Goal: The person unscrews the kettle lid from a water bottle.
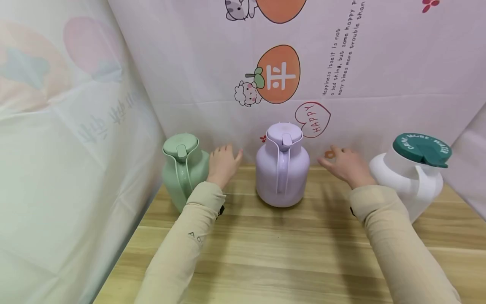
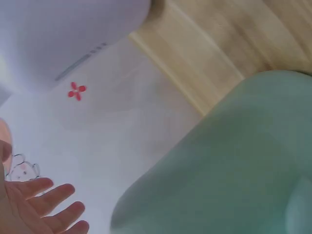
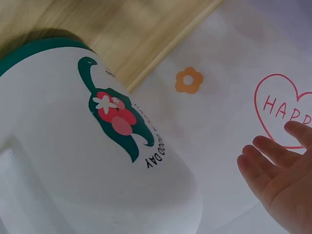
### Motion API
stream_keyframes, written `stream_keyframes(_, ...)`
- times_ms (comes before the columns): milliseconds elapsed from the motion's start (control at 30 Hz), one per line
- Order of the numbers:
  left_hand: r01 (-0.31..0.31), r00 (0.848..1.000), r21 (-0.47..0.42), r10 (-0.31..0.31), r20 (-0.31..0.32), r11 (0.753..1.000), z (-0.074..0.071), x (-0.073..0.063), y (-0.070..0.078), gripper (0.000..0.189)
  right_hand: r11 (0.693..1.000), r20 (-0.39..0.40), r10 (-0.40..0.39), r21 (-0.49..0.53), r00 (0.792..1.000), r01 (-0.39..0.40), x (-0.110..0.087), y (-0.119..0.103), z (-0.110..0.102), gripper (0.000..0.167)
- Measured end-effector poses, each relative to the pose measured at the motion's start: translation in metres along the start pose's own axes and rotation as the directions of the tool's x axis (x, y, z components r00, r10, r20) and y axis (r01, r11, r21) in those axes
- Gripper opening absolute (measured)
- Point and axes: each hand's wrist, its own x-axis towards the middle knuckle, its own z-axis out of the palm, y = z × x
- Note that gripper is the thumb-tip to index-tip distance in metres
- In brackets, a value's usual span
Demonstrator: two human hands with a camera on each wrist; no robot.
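Observation:
Three jugs with lids and handles stand on a wooden table. The green jug [image 1: 201, 162] is at the left, the lilac jug [image 1: 300, 173] in the middle, and the white jug [image 1: 395, 171] with a dark green lid [image 1: 421, 147] at the right. My left hand [image 1: 223, 164] reaches out between the green and lilac jugs, nearest the green one, its fingers spread and holding nothing. Between the lilac and white jugs my right hand [image 1: 349, 165] is held out, also without anything in it. In the right wrist view, its fingers [image 3: 268, 161] appear apart from the white jug [image 3: 97, 156].
A printed cloth [image 1: 212, 67] with cartoon fruit and lettering hangs behind the table. Another pale sheet [image 1: 76, 169] covers the left side, and a white one the right. Bare wooden tabletop [image 1: 281, 253] extends in front of the jugs.

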Motion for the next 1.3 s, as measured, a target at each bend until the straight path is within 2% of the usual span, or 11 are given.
stream_keyframes(267,-0.007,0.999,-0.076,0.004,-0.038,0.997,-0.022,-0.007,-0.002,0.048,0.999,0.003,0.023,0.043,1.0,-0.023,0.001,-0.012,-0.003,0.076)
stream_keyframes(500,-0.006,0.996,-0.156,-0.008,-0.093,0.988,-0.045,-0.019,-0.001,0.038,0.997,-0.102,-0.006,0.074,0.995,0.014,0.003,-0.025,-0.01,0.053)
stream_keyframes(567,-0.008,0.995,-0.203,-0.012,-0.099,0.979,-0.052,-0.023,-0.001,0.037,0.996,-0.131,0.0,0.091,0.991,0.012,0.003,-0.029,-0.013,0.05)
stream_keyframes(667,-0.007,0.996,-0.326,-0.022,-0.086,0.945,-0.063,-0.029,-0.003,0.035,0.992,-0.164,0.015,0.127,0.986,0.006,0.003,-0.036,-0.018,0.049)
stream_keyframes(800,0.003,0.999,-0.491,-0.027,-0.041,0.871,-0.08,-0.038,-0.01,0.034,0.987,-0.211,0.007,0.157,0.978,0.026,0.004,-0.046,-0.026,0.049)
stream_keyframes(867,0.01,1.0,-0.533,-0.024,-0.019,0.846,-0.088,-0.043,-0.016,0.034,0.984,-0.232,0.0,0.172,0.973,0.041,0.004,-0.05,-0.03,0.048)
stream_keyframes(1033,0.044,0.999,-0.567,-0.023,0.045,0.823,-0.107,-0.058,-0.037,0.036,0.978,-0.255,-0.016,0.197,0.967,0.068,0.004,-0.066,-0.041,0.048)
stream_keyframes(1200,0.079,0.997,-0.62,-0.05,0.065,0.781,-0.122,-0.075,-0.063,0.039,0.97,-0.255,-0.028,0.227,0.967,0.088,0.004,-0.087,-0.051,0.047)
stream_keyframes(1267,0.085,0.996,-0.615,-0.079,0.037,0.784,-0.125,-0.082,-0.071,0.041,0.968,-0.257,-0.036,0.231,0.966,0.098,0.005,-0.096,-0.055,0.047)
stream_keyframes(1300,0.093,0.995,-0.596,-0.097,0.024,0.797,-0.126,-0.086,-0.075,0.041,0.967,-0.253,-0.039,0.235,0.967,0.1,0.005,-0.101,-0.056,0.047)
